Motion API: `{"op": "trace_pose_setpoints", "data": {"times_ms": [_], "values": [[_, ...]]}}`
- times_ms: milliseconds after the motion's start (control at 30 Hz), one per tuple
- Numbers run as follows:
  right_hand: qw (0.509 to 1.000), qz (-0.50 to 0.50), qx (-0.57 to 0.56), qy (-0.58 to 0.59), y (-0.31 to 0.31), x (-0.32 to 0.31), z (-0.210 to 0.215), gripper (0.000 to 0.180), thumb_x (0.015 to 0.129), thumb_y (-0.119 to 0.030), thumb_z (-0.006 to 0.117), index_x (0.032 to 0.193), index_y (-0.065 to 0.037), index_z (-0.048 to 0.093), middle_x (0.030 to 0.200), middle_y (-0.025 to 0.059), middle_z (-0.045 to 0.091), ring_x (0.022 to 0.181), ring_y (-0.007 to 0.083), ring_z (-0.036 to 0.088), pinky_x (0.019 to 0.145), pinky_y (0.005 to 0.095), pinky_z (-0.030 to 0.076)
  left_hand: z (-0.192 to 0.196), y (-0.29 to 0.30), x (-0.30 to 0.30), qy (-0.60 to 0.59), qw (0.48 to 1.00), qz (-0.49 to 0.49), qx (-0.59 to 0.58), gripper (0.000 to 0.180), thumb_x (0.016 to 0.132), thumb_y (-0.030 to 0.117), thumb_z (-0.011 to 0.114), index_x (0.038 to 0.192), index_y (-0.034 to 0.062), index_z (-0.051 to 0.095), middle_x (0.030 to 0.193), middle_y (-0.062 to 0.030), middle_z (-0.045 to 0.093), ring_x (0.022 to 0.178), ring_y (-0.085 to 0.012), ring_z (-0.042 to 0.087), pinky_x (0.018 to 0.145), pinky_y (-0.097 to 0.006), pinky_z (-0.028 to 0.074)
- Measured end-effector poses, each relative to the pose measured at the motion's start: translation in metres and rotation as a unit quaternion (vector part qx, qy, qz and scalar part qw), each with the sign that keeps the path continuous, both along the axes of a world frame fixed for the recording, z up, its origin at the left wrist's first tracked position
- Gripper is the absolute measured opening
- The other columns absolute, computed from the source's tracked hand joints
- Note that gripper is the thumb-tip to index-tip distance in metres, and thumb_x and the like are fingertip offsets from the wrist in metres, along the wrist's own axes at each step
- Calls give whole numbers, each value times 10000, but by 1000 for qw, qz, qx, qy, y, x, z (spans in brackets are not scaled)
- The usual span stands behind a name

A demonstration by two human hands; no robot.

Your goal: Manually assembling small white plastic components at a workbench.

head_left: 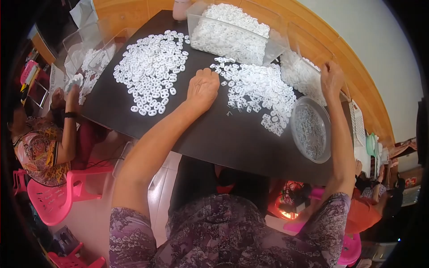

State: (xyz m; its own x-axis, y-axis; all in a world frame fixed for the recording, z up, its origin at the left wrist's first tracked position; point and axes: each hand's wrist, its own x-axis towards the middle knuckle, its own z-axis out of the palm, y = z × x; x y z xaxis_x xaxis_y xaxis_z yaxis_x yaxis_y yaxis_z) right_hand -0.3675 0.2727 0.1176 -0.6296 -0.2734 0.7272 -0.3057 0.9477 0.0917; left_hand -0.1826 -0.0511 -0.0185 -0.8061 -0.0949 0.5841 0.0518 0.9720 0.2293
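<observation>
My left hand (203,88) is closed over the dark table, between two heaps; whatever its curled fingers hold is hidden. On its left spreads a heap of white oval plastic pieces with two holes each (154,67). To its right lies a pile of small white squarish plastic pieces (259,85). My right hand (332,80) is raised beside the right-hand clear bin of white pieces (301,73), fingers bent together, with nothing I can make out in them. Below that hand, a round clear dish (296,147) holds many small grey metal pieces, partly alongside my right forearm.
A large clear bin (229,44) heaped with white pieces stands at the back of the dark table (214,143), near a pinkish bottle (181,10). Another person (44,143) works at the left, by a pink chair (51,201). A person in orange (364,214) sits at the right.
</observation>
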Motion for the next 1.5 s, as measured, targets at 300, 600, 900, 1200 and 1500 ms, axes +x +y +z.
{"op": "trace_pose_setpoints", "data": {"times_ms": [300,600,900,1200,1500], "values": [[838,440,-186,-265,-127,196,-76,161,766,-38,637,926,-23,635,805,91,588,714,185,564,649,261,449,28,8,67,-208,837,-159,480,164,844,195,614,813,36,592,700,-28,562,589,-112,513,519,-264,420],[820,448,-235,-268,-135,217,-91,46,781,-28,624,826,-22,618,735,64,561,665,154,545,608,259,427,39,19,84,-270,605,-224,715,218,875,184,586,756,1,595,654,-36,548,497,-94,482,427,-234,379],[752,330,-380,-426,-93,219,-91,58,813,-63,633,833,-10,619,778,4,604,728,62,540,660,201,434,-5,-5,-1,16,991,-96,91,129,720,94,648,847,113,654,768,-86,546,798,-265,565,677,-381,446],[711,335,-417,-456,-95,231,-96,56,809,-55,628,838,-7,621,775,9,597,720,66,540,661,200,437,-7,-3,-9,26,996,-81,30,43,761,112,599,792,85,614,759,-93,561,794,-284,571,678,-370,457],[668,309,-471,-486,-120,247,-100,94,819,-43,623,893,14,611,820,29,620,750,71,569,694,204,460,44,20,108,-169,786,-163,573,169,925,166,510,851,42,598,768,-19,594,622,-62,547,525,-194,437]]}}
